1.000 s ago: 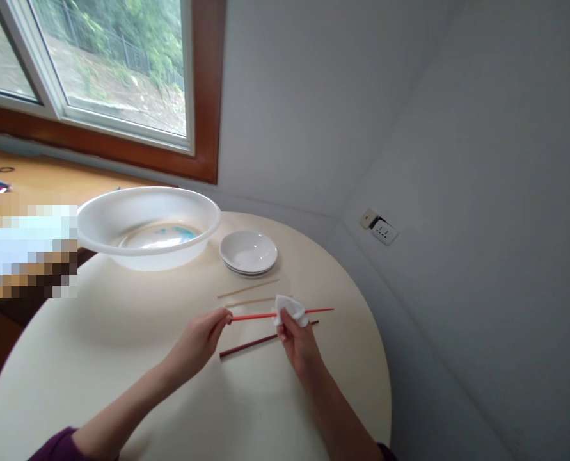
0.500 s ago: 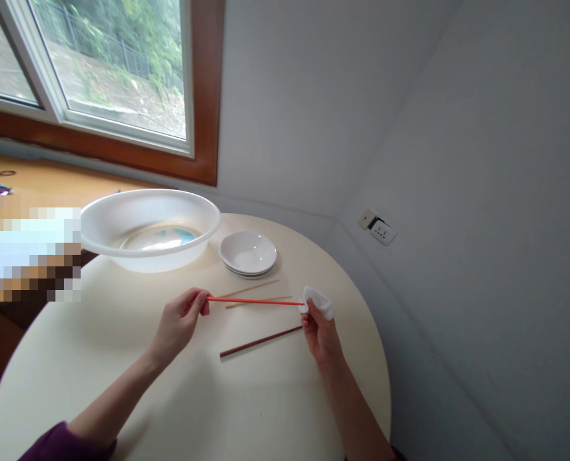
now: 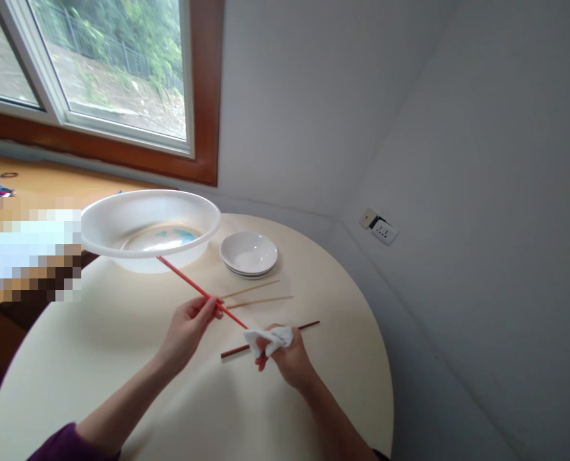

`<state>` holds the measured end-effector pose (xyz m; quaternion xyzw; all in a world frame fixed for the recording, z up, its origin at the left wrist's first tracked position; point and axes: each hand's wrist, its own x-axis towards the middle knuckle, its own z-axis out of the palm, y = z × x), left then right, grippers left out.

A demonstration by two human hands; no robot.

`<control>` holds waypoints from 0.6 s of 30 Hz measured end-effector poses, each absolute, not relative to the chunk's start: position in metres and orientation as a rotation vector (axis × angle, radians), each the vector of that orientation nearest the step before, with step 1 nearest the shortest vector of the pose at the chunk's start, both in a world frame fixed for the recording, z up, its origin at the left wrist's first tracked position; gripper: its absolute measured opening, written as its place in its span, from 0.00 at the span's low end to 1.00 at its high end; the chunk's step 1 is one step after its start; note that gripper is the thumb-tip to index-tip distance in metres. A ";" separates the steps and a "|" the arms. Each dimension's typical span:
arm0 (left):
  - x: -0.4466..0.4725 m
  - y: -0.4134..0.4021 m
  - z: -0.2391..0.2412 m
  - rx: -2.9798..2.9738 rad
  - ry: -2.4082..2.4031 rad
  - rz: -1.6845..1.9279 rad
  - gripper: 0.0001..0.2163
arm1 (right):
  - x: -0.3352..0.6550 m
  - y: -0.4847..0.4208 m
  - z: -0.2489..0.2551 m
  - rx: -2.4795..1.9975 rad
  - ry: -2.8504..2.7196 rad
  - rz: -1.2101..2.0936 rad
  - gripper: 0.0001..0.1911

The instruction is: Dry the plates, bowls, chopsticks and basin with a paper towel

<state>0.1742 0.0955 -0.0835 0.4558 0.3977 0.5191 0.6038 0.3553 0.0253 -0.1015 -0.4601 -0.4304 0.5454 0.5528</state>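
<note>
Pinching red chopstick (image 3: pixel 189 282) mid-shaft with left hand (image 3: pixel 187 328) for steadiness, clamping white cloth (image 3: pixel 268 337) around its tip with right hand (image 3: pixel 290 360).

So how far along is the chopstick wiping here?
Done: nothing certain; two pale chopsticks lie together by the stacked bowls, whether wiped cannot be told. In hand: the left hand pinches the red chopstick, its near end in the white cloth held by the right hand. Left, probably: the dark chopstick lying on the table beneath that hand.
</note>
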 end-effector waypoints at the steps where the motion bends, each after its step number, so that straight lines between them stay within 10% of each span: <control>1: 0.178 0.091 -0.086 1.136 0.913 1.149 0.18 | 0.350 0.022 -0.101 -1.078 -1.052 1.342 0.14; 18: 0.173 0.084 -0.080 1.494 0.717 0.556 0.19 | 0.350 0.023 -0.088 -1.048 -1.240 1.243 0.17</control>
